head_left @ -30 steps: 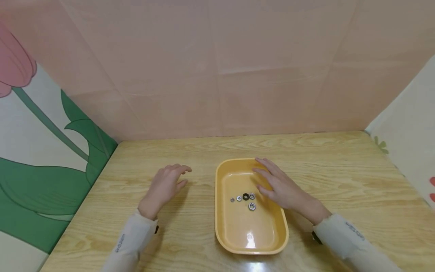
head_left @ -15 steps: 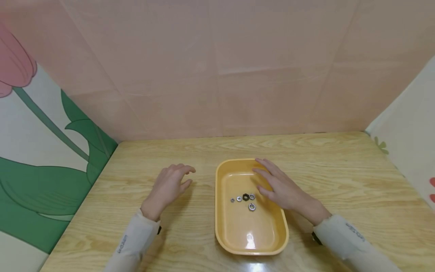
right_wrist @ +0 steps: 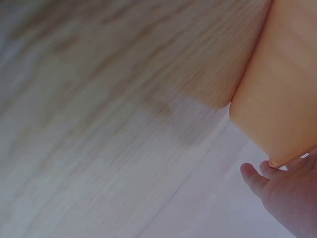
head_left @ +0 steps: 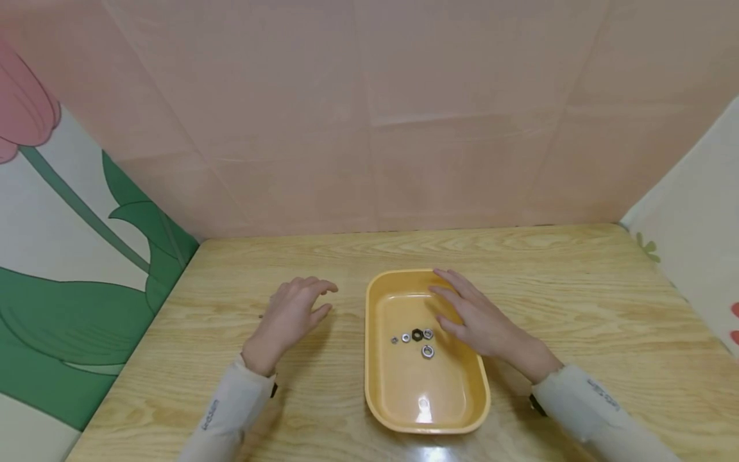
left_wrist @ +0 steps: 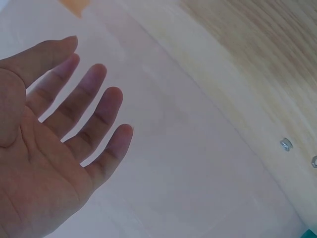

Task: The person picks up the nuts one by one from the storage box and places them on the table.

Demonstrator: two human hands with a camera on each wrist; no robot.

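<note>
My left hand (head_left: 288, 317) hovers over the table left of a yellow-orange tray (head_left: 371, 372), its fingers loosely bent and nothing between them. In the left wrist view the palm of the left hand (left_wrist: 44, 163) is bare. Beyond it lie two small metal pieces, a silvery one (left_wrist: 286, 144) and a nut (left_wrist: 314, 161) cut off by the edge. My right hand (head_left: 479, 317) reaches across the tray's right rim with fingers spread. Inside the tray are several nuts: a black nut (head_left: 417, 335), a larger silver nut (head_left: 427, 351) and smaller silver ones. In the right wrist view the tray's outer wall (right_wrist: 277, 99) hides some right-hand fingers.
The wood-grain table (head_left: 577, 308) extends on both sides of the tray. A pinkish sheet (head_left: 369, 128) rises behind its back edge. Printed panels stand at the sides, the left one with a green leaf (head_left: 69, 327).
My left hand has shifted a little to the right, toward the tray. A small dark bit now shows at its left side. The right hand and tray stay put.
</note>
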